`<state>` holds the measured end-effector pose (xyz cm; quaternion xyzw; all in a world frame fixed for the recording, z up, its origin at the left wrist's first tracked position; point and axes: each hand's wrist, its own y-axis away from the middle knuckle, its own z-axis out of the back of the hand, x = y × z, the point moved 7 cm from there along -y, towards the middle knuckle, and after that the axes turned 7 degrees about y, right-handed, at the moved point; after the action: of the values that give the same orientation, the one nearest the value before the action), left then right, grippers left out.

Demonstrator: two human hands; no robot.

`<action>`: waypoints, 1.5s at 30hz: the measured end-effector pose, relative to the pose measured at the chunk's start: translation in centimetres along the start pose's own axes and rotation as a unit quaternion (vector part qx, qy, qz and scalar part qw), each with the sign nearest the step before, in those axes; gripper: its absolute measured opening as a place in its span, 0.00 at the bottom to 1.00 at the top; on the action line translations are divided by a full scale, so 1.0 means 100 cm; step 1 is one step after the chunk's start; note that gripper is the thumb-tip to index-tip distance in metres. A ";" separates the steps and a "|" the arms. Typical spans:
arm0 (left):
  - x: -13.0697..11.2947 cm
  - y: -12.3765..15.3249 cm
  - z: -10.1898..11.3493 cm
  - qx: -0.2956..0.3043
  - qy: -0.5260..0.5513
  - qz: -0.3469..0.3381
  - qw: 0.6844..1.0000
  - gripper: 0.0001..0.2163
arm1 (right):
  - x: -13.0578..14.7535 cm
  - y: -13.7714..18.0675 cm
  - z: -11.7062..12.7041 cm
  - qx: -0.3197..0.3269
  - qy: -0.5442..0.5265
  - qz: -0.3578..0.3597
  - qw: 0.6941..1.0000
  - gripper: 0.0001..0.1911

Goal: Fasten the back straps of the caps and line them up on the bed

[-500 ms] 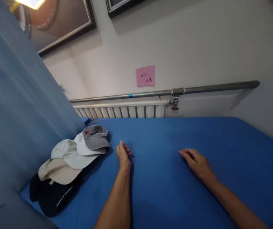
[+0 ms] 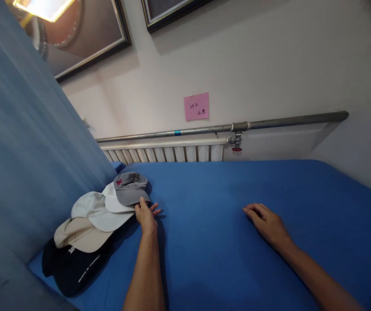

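Several caps lie overlapped in a row on the left of the blue-covered surface. A grey cap [image 2: 131, 183] with red lettering is at the far end, then a white cap [image 2: 112, 201], a pale cap [image 2: 97, 214], a beige cap [image 2: 83, 233] and a black cap [image 2: 71, 270] nearest me. My left hand [image 2: 146, 214] is at the grey cap's brim, its thumb against the brim edge and other fingers spread; whether a finger is under the brim is hidden. My right hand [image 2: 267, 222] rests on the surface with fingers curled together, holding nothing visible.
A blue curtain [image 2: 42, 129] hangs along the left side beside the caps. Behind the blue surface [image 2: 204, 242] are a white radiator [image 2: 179, 153], a metal pipe [image 2: 285, 121] with a red-handled valve [image 2: 237, 149], and a pink note [image 2: 196, 106] on the wall.
My left hand has moved left from the bare blue surface to the brim of the grey cap. My right hand stays in place. The view has shifted slightly.
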<state>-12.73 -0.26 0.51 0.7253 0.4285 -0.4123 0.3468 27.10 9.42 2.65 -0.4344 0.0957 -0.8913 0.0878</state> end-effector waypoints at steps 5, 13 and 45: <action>-0.009 -0.006 0.001 -0.003 0.032 -0.010 0.999 0.08 | 0.000 0.000 0.001 0.000 -0.009 0.006 1.000 0.15; 0.003 0.028 -0.044 0.202 0.057 0.005 0.978 0.05 | -0.004 0.003 0.004 -0.012 -0.094 -0.032 0.995 0.11; 0.041 0.080 -0.081 0.468 -0.201 -0.009 0.861 0.10 | -0.033 0.051 0.036 0.046 0.060 -0.053 0.996 0.09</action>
<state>-1.87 4.89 1.45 0.6998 0.1128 -0.7041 0.0418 32.34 4.90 1.08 -0.3798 0.0368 -0.9227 0.0549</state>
